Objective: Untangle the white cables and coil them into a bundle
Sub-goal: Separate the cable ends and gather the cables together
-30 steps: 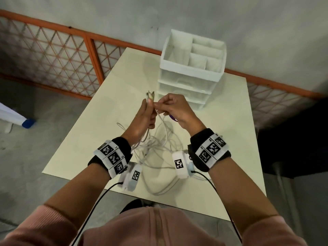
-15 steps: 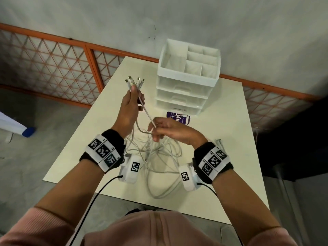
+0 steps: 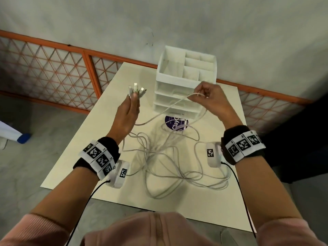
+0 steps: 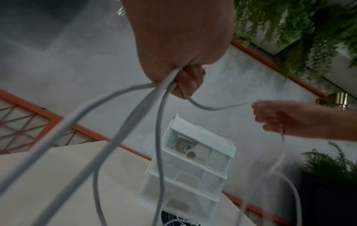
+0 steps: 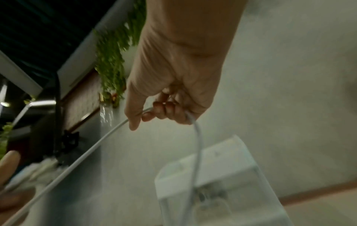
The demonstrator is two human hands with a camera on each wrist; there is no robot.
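So the white cables [image 3: 170, 157] are mostly sprawled in a loose tangle on the cream table [image 3: 85, 157], between the 2 wrists, with loops reaching toward the near edge. A bunch of plug ends [image 3: 135, 89] is held up in the left hand [image 3: 126, 116], fingers curled round the gathered strands; 3 connectors can be seen poking out above the fingertips. In the left wrist view several strands [image 4: 135, 122] are seen dropping out of the bottom of that fist.

1 single strand [image 3: 170, 105] is pinched by the right hand [image 3: 211, 100], thumb against curled fingers, raised in front of the white drawer organizer [image 3: 186, 82]. That strand sags across to the left hand, and another stretch hangs down from the right hand to the pile. The pinch is shown pretty clearly in the right wrist view, cable [image 5: 81, 156] running off to the lower left.

A purple round label thing [image 3: 174, 122] is partly covered by cable loops, just in front of the organizer. Both hands are held well apart above the table
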